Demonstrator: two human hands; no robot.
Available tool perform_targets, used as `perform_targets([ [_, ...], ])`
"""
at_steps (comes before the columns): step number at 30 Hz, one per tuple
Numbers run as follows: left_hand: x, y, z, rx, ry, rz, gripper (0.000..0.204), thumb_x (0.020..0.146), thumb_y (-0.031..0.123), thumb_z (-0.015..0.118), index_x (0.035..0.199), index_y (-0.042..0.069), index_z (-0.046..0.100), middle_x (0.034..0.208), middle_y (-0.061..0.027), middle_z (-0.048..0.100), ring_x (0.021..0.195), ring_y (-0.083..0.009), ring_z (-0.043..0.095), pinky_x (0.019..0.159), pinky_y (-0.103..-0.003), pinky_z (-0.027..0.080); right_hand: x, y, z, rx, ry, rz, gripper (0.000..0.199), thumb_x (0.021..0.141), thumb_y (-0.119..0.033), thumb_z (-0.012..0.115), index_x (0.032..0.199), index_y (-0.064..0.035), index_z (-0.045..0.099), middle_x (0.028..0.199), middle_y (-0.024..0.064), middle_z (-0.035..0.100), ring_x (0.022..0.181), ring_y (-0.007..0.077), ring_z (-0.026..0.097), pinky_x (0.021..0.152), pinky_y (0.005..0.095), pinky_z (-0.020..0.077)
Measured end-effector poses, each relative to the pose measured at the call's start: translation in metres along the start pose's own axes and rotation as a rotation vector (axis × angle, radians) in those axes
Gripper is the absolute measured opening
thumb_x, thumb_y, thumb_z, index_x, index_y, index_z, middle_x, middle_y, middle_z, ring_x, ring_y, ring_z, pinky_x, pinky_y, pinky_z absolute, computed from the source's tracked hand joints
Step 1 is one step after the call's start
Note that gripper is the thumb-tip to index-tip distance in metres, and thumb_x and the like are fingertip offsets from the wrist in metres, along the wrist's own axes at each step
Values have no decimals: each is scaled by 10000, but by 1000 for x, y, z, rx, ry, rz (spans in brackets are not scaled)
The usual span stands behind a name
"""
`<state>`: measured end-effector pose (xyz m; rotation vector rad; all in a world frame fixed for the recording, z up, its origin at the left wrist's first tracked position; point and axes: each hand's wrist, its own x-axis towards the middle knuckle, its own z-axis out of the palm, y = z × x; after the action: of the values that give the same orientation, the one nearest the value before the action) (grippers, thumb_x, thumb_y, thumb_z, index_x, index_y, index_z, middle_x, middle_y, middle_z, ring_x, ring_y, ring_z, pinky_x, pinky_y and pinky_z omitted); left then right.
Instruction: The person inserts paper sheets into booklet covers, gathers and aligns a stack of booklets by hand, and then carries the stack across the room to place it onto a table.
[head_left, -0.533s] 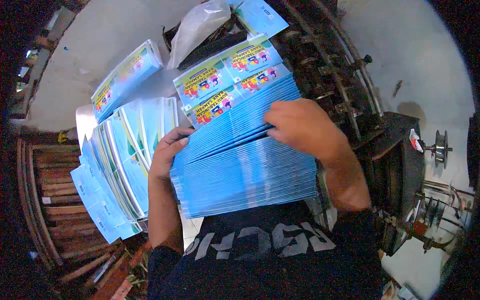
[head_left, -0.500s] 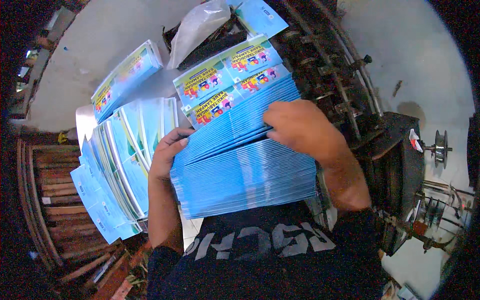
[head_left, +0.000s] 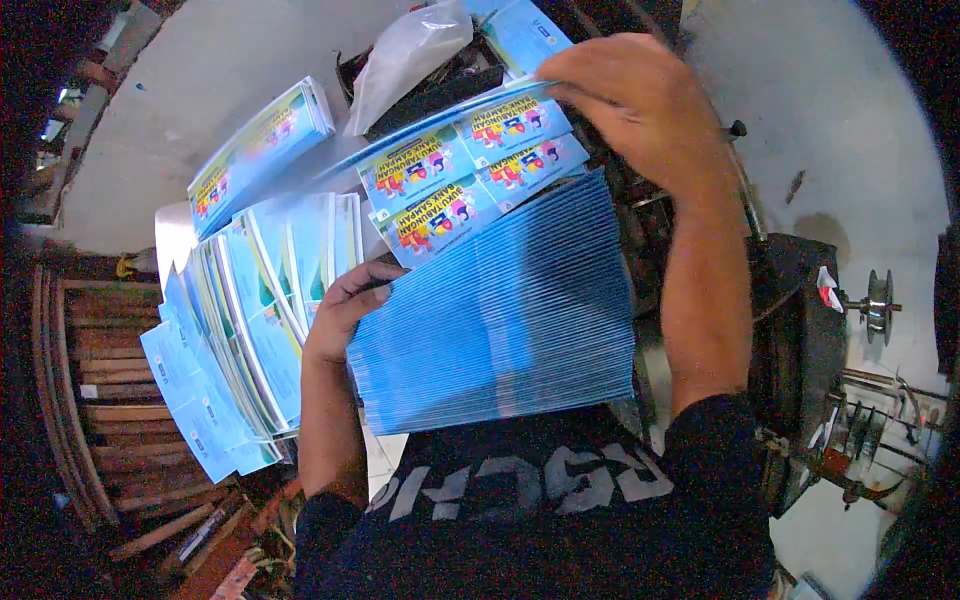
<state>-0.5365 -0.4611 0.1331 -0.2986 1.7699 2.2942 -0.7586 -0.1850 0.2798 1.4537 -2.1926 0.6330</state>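
A thick fanned stack of blue booklets (head_left: 500,310) lies in front of me, its many thin edges overlapping in rows. At its far end several printed covers (head_left: 435,220) face up, yellow and light blue with colourful cartoon figures. My left hand (head_left: 350,315) grips the stack's left edge, thumb near its upper corner. Beyond the covers, my right hand (head_left: 640,110) is raised, fingers and thumb pinching the right end of a blue booklet seen nearly edge-on. Part of that booklet is hidden behind the fingers.
At left stand another pile of booklets (head_left: 260,310) and a smaller printed stack (head_left: 262,155). A clear plastic bag (head_left: 415,60) lies in a dark box at the back. Dark machinery (head_left: 800,330) with a metal spool (head_left: 880,305) is at right; wooden slats (head_left: 125,390) are at lower left.
My right hand has moved from the middle of the stack up to its far end, with a booklet. The gap in the blue stack has closed. My left hand stays at the edge.
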Motion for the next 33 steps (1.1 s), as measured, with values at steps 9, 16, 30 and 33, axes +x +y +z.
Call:
perform_targets([
  [9,1,0,0,-52,45,-58,336,813,172,624,1087,-20,599,1011,-91,637,896,-150,595,817,-270,464,-59,30,75,184,-315,497,217,833,-120,571,1015,-50,669,1019,156,637,963,336,600,857,380,471],
  [16,2,3,-4,-93,58,-49,381,782,176,655,1106,-14,587,1017,-99,636,916,-158,591,830,-287,464,-86,-46,27,301,-328,268,118,805,-129,627,853,-21,635,850,122,612,815,302,594,737,385,480],
  [30,6,9,-3,25,14,-2,485,704,136,715,1140,-17,566,1052,-115,624,958,-177,582,863,-302,455,-94,-60,31,144,-362,237,98,764,-120,634,839,-57,629,823,76,580,806,260,578,722,379,474],
  [33,6,8,-4,14,12,-18,488,704,128,713,1146,-13,561,1058,-112,623,963,-178,580,866,-304,454,-96,-60,32,151,-364,233,102,761,-121,638,840,-58,626,816,78,577,803,260,578,720,379,473],
])
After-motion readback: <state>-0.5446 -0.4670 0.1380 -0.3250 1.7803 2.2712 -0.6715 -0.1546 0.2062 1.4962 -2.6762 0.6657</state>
